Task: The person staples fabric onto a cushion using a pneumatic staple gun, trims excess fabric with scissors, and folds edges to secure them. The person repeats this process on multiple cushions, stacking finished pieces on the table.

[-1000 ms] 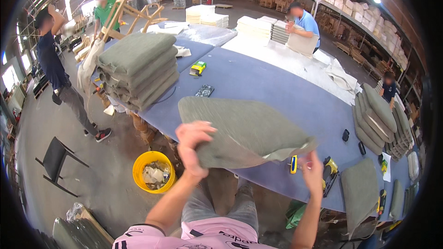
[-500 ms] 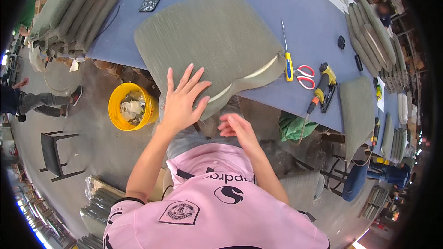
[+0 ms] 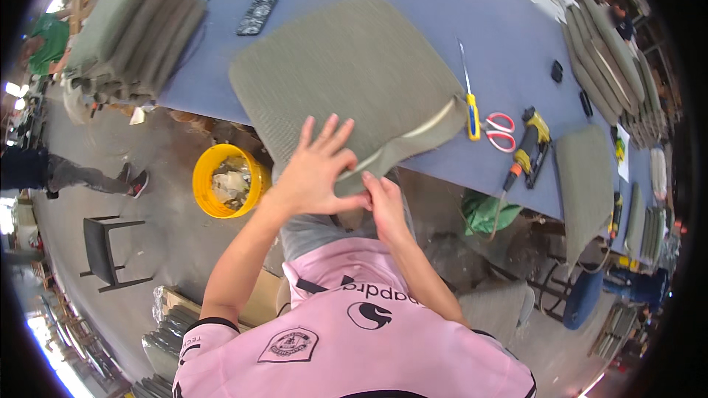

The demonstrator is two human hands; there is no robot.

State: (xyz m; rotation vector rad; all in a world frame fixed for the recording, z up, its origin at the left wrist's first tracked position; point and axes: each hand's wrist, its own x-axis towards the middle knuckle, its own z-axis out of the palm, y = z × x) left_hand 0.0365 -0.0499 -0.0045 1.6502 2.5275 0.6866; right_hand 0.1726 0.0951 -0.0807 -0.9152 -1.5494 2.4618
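A padded seat cushion (image 3: 339,66) in grey-green fabric lies on the blue-grey table, its near corner reaching past the edge toward my lap. Along its near right side a loose fabric flap (image 3: 420,141) stands away from the pad, with a pale strip showing in the gap. My left hand (image 3: 313,177) rests on the near left part of the cushion, fingers spread and thumb pointing toward the flap. Thumb and fingers of my right hand (image 3: 386,206) are closed at the flap's lower end, close to the left thumb; the exact grip is partly hidden.
Right of the cushion lie a screwdriver (image 3: 472,114), red-handled scissors (image 3: 501,133) and a yellow-black staple gun (image 3: 532,144) with a hose. A phone (image 3: 257,16) lies beyond. Cushion stacks (image 3: 136,29) flank the table. A yellow bucket (image 3: 230,180) stands below left, near a chair (image 3: 107,250).
My right hand has moved up from in front of my lap to the flap's lower end. The left hand stays on the cushion, its thumb now nearer the right hand. The view has shifted slightly.
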